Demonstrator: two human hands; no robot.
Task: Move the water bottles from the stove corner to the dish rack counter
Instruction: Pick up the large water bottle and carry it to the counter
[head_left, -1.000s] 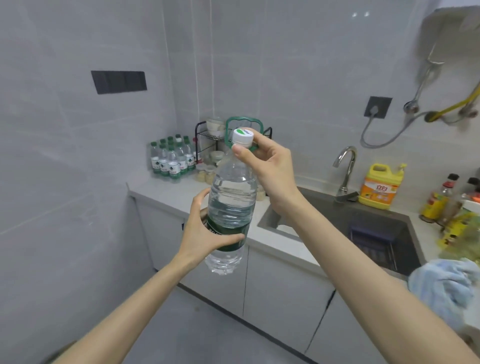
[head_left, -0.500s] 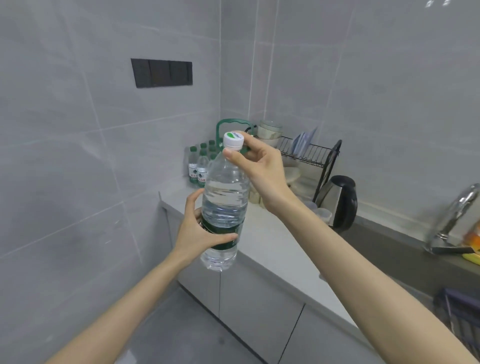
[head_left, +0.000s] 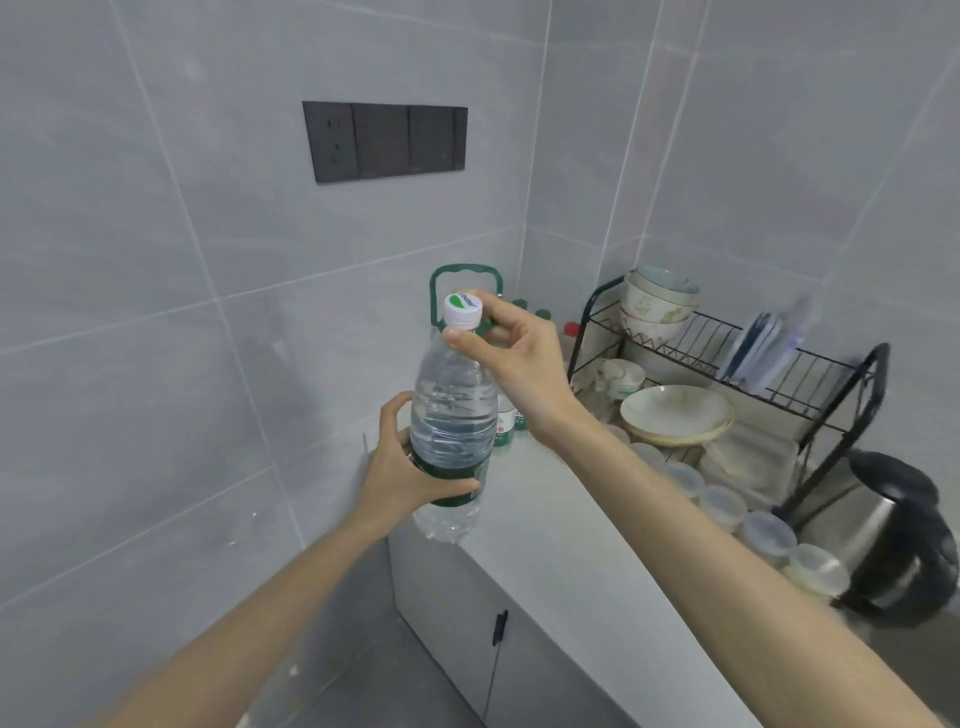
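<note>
**Large bottle held in both hands at the counter's corner**

A clear water bottle (head_left: 451, 410) with a dark green label stands upright in the air, partly filled, at the near left corner of the grey counter (head_left: 571, 551). Its base shows against the counter's edge; whether it touches the surface cannot be told.

The left hand (head_left: 402, 473) wraps the lower body at the label, its grip closed around the bottle. The right hand (head_left: 524, 369) pinches the neck just under the white cap (head_left: 462, 307), thumb in front and fingers behind.

Behind the bottle, in the corner by the wall, stand small bottles (head_left: 503, 423) with green caps, and a green handle (head_left: 465, 273) rises above them. To the right, a black wire dish rack (head_left: 779, 374) holds stacked bowls (head_left: 657, 304) and plates. A row of lidded plastic containers (head_left: 727, 504) lines the counter in front of it. A steel and black kettle (head_left: 893, 540) sits at the far right.
</note>
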